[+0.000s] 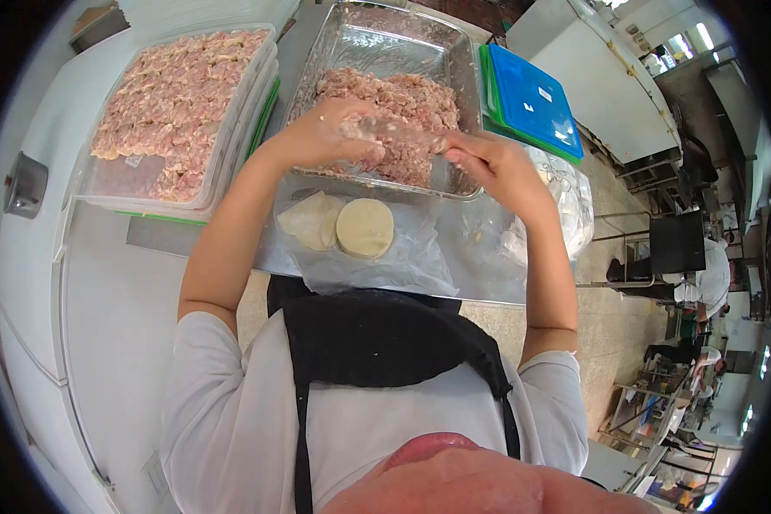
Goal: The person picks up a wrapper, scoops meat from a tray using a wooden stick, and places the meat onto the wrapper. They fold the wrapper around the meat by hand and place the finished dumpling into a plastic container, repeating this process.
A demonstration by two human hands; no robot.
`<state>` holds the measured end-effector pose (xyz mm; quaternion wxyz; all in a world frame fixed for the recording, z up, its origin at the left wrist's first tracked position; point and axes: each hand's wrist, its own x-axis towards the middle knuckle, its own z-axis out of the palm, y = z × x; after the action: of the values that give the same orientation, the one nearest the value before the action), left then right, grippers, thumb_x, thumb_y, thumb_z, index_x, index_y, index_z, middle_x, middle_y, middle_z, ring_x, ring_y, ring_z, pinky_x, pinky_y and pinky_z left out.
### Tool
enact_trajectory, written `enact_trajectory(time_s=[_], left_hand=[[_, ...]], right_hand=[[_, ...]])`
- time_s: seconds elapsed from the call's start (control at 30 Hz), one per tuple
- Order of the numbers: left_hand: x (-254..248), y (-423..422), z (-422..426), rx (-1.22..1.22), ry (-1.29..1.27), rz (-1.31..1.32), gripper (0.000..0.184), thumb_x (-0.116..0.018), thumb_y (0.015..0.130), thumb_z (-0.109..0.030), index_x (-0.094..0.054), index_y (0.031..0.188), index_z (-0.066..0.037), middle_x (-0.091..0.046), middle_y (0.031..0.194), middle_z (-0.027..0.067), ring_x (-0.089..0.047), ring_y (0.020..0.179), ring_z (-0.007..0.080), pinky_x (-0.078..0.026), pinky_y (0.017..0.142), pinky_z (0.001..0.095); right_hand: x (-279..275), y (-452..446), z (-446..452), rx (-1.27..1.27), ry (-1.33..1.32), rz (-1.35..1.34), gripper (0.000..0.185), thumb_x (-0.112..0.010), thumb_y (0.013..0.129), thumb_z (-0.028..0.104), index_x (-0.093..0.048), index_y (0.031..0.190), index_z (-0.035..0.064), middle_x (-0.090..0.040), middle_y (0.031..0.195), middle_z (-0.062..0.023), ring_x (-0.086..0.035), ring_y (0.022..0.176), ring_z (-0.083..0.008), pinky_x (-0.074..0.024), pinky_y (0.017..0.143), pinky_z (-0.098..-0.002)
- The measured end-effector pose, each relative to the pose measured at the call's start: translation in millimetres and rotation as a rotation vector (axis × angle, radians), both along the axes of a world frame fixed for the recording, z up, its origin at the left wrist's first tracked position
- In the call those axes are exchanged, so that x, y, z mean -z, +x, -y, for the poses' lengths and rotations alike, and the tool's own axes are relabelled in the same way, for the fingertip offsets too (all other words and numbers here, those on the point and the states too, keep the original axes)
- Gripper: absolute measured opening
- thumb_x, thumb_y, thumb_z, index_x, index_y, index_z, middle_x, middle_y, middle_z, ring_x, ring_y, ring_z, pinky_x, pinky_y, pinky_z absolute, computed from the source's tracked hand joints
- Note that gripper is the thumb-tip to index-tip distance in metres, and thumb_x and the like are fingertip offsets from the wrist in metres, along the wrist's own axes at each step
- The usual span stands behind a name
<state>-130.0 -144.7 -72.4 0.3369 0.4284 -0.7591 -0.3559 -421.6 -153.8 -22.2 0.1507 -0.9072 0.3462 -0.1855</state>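
Observation:
My left hand [338, 134] is curled above the metal pan [385, 41], its fingers bent round something pale with meat on it that I cannot make out. Opposite it, my right hand [497, 167] pinches one end of a flat, blurred blade-like tool [407, 134], which reaches across to the left hand. Below both hands, pinkish minced meat filling [411, 167] is heaped in the pan. Closer to my body, a round stack of pale yellow dough wrappers [365, 229] rests on a crumpled plastic sheet [377, 271]. Loose wrappers [311, 220] lie against its left side.
At the left stands a clear plastic tray [116, 182] with rows of filled pieces [180, 94], stacked on other trays. Blue and green lids [535, 98] lie right of the pan. Beside my right forearm is a white plastic bag [574, 210]. Co-workers [711, 274] stand far right.

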Motion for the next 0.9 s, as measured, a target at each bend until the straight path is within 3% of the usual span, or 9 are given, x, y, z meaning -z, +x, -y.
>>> enact_trajectory(time_s=[0.13,0.23,0.33,0.4,0.53,0.63,0.7,0.77,0.9], left_hand=[[1,-2,0,-0.089,0.044,-0.064,0.06,-0.083,0.071,-0.036,-0.061,0.112,0.001,-0.065,0.109,0.0095,-0.058,0.104,0.0177,-0.044,0.094,0.0331],[-16,-7,-9,-0.009,0.07,0.053,0.057,-0.082,0.073,-0.032,-0.061,0.115,0.001,-0.066,0.11,0.0095,-0.058,0.103,0.016,-0.044,0.093,0.0313],[-15,-8,-14,-0.006,0.173,-0.17,0.045,-0.081,0.074,-0.026,-0.063,0.109,-0.003,-0.067,0.099,0.0048,-0.059,0.096,0.0133,-0.046,0.087,0.0294],[-8,-10,-14,-0.078,-0.105,-0.147,0.033,-0.08,0.075,-0.021,-0.064,0.099,-0.005,-0.065,0.089,0.0002,-0.059,0.09,0.0111,-0.046,0.084,0.0287],[-25,7,-29,-0.228,-0.127,-0.1,0.03,-0.08,0.075,-0.019,-0.064,0.096,-0.005,-0.063,0.086,-0.0011,-0.059,0.087,0.0108,-0.048,0.08,0.0282],[-54,44,-60,-0.372,-0.158,-0.095,0.036,-0.079,0.075,-0.017,-0.063,0.105,-0.005,-0.064,0.092,0.0012,-0.06,0.087,0.0114,-0.048,0.078,0.0271],[-71,81,-85,-0.393,-0.288,-0.131,0.049,-0.079,0.076,-0.02,-0.06,0.117,-0.001,-0.065,0.098,0.0059,-0.06,0.094,0.0139,-0.047,0.086,0.0291],[-81,130,-110,-0.719,-0.032,-0.048,0.055,-0.076,0.077,-0.016,-0.054,0.125,-0.003,-0.063,0.102,0.0045,-0.06,0.088,0.0148,-0.048,0.079,0.0273],[-59,224,-146,-0.847,-0.162,-0.047,0.05,-0.075,0.079,-0.02,-0.057,0.123,-0.003,-0.063,0.102,0.0073,-0.06,0.094,0.0141,-0.049,0.08,0.0283]], right_hand=[[3,16,-32,0.069,-0.213,-0.041,0.026,-0.063,0.089,0.025,-0.068,0.11,0.0095,-0.067,0.088,-0.0137,-0.064,0.078,-0.0348,-0.0506,0.066,-0.042],[-9,6,-22,0.089,-0.186,-0.025,0.028,-0.062,0.09,0.023,-0.066,0.113,0.0069,-0.067,0.093,-0.0158,-0.064,0.082,-0.0363,-0.0514,0.07,-0.042],[-21,-4,-27,0.038,-0.035,0.178,0.032,-0.062,0.092,0.02,-0.063,0.118,0.0016,-0.067,0.104,-0.0189,-0.066,0.087,-0.0314,-0.0504,0.076,-0.0344],[-13,4,-28,0.029,-0.029,0.142,0.033,-0.061,0.093,0.021,-0.062,0.118,-0.0001,-0.067,0.105,-0.0195,-0.066,0.089,-0.03,-0.05,0.078,-0.0335],[38,9,3,0.095,0.068,0.305,0.034,-0.059,0.095,0.022,-0.062,0.119,-0.0026,-0.067,0.111,-0.0192,-0.066,0.099,-0.0267,-0.0484,0.087,-0.0319],[78,14,29,0.202,0.14,0.285,0.033,-0.06,0.094,0.022,-0.063,0.117,-0.0029,-0.066,0.113,-0.0197,-0.064,0.104,-0.0288,-0.0476,0.09,-0.0327],[102,17,39,0.179,0.12,0.278,0.033,-0.06,0.094,0.022,-0.063,0.116,-0.003,-0.066,0.113,-0.0198,-0.064,0.105,-0.0285,-0.0472,0.091,-0.0327],[126,15,50,0.131,-0.04,0.276,0.03,-0.06,0.093,0.021,-0.065,0.112,-0.0011,-0.066,0.111,-0.0217,-0.063,0.106,-0.0341,-0.0481,0.091,-0.0372],[115,17,42,0.191,0.17,0.254,0.03,-0.06,0.092,0.02,-0.065,0.114,-0.0007,-0.065,0.114,-0.0215,-0.062,0.109,-0.0332,-0.0473,0.093,-0.0359]])
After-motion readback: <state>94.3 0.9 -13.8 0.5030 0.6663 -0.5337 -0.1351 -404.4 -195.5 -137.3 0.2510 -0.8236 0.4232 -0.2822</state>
